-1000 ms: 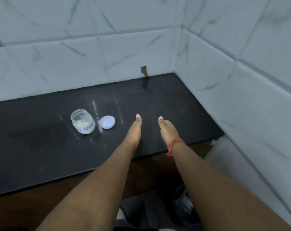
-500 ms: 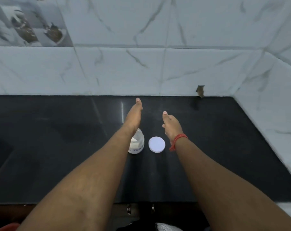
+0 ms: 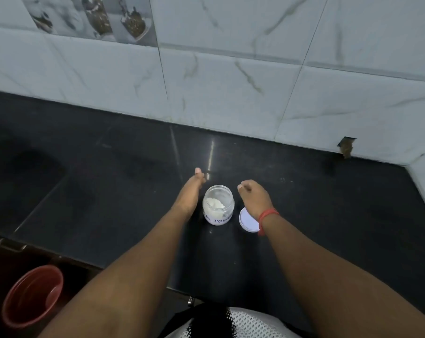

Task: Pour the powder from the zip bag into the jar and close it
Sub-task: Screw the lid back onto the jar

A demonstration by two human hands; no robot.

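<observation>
Glass jar (image 3: pixel 218 205) upright on black tabletop (image 3: pixel 109 186), open, white powder inside. White lid (image 3: pixel 247 220) flat just right of it, partly under right wrist. Left hand (image 3: pixel 190 191) beside jar's left, fingers straight, together, empty. Right hand (image 3: pixel 254 197) above lid, fingers curled loosely, empty. Zip bag not visible. Jar likely light, smooth, breakable: grip around wall. Lid light, rigid: take by rim.

Dim, glare streak on countertop (image 3: pixel 211 152), edges warped

black counter (image 3: pixel 109 181) | marble wall tiles (image 3: pixel 231 89) | red bucket (image 3: pixel 32 296) lower left, below counter
</observation>
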